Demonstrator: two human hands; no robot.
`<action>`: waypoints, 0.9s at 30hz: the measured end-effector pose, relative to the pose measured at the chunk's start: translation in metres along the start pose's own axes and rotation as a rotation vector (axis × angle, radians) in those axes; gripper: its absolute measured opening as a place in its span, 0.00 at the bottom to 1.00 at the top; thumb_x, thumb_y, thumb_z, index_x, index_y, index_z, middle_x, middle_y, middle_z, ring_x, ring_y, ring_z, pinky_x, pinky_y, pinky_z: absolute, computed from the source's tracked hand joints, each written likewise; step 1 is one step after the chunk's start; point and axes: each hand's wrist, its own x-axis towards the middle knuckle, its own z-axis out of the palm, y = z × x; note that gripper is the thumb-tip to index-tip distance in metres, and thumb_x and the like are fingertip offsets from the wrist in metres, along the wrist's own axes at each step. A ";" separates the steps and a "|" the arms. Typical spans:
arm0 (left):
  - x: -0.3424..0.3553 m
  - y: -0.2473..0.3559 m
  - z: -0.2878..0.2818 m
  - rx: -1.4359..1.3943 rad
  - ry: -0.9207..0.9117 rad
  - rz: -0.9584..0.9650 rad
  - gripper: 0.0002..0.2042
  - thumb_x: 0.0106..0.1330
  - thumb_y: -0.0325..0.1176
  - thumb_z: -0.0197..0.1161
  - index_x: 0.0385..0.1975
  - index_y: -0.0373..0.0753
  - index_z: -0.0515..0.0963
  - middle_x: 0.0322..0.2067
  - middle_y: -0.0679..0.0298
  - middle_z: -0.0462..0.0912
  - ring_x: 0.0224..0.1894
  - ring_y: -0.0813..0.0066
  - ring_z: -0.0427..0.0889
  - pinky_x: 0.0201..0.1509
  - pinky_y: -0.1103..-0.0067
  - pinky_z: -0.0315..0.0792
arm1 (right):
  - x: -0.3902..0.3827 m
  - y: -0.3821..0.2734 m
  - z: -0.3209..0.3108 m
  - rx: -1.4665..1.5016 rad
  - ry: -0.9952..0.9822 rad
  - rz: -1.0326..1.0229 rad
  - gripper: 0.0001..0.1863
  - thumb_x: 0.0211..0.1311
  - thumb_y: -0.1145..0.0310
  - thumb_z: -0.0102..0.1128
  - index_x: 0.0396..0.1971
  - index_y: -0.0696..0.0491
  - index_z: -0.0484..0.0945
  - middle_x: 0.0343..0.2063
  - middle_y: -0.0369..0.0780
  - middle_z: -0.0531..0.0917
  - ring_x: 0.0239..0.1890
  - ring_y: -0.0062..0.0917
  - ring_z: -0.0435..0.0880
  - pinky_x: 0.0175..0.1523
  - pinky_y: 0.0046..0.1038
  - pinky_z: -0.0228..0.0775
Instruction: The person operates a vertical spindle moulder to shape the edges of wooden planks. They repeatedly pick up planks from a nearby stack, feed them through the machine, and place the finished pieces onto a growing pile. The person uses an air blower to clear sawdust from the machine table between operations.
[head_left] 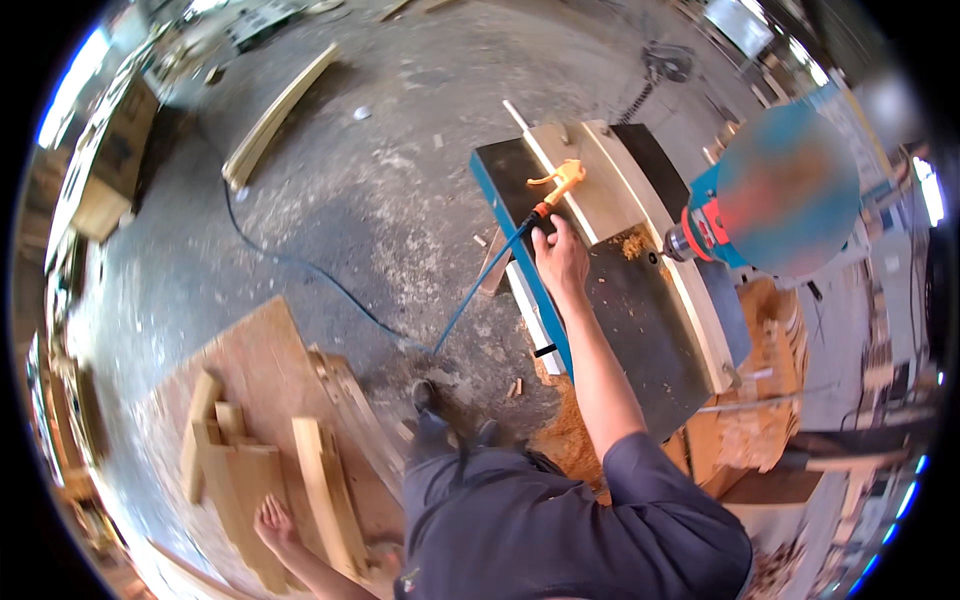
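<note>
My right hand (562,258) is at the left edge of the dark drill press table (640,340), fingers apart and slightly bent, just below an orange air blow gun (561,180) on a blue hose (485,278); contact is unclear. Under the gun lie a board (590,165) and a long pale wooden fence (695,330). A teal drill head with a red collar (705,228) stands over sawdust (633,241). My left hand (275,520) hangs low, fingers loosely bent and apart, over cut wooden pieces (240,480) on a plywood sheet (250,365).
A long timber (280,115) lies on the concrete floor (370,180), where the hose trails. Stacked wood and a wooden box (110,190) line the left. Shavings (565,425) are heaped under the machine. A dark coiled cord (650,75) sits behind it.
</note>
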 end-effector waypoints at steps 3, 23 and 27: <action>0.000 -0.029 0.014 0.311 -0.505 0.195 0.10 0.75 0.32 0.62 0.47 0.35 0.84 0.45 0.60 0.90 0.49 0.68 0.88 0.53 0.73 0.86 | 0.062 0.006 0.024 -0.147 -0.017 0.353 0.41 0.63 0.37 0.65 0.61 0.59 0.76 0.42 0.51 0.91 0.50 0.47 0.90 0.55 0.48 0.80; -0.259 -0.472 0.440 1.574 -1.724 -0.090 0.17 0.75 0.38 0.59 0.50 0.27 0.81 0.32 0.58 0.88 0.34 0.74 0.86 0.39 0.73 0.79 | -0.124 -0.091 -0.007 0.415 -0.299 0.103 0.25 0.64 0.60 0.72 0.54 0.59 0.77 0.43 0.54 0.87 0.39 0.52 0.89 0.45 0.46 0.81; -0.280 -0.510 0.432 1.738 -1.840 0.591 0.24 0.79 0.51 0.57 0.39 0.29 0.79 0.18 0.58 0.86 0.22 0.60 0.89 0.28 0.68 0.81 | -0.167 -0.081 -0.056 0.228 -0.302 0.042 0.27 0.62 0.62 0.74 0.58 0.58 0.78 0.51 0.52 0.83 0.45 0.49 0.87 0.50 0.45 0.80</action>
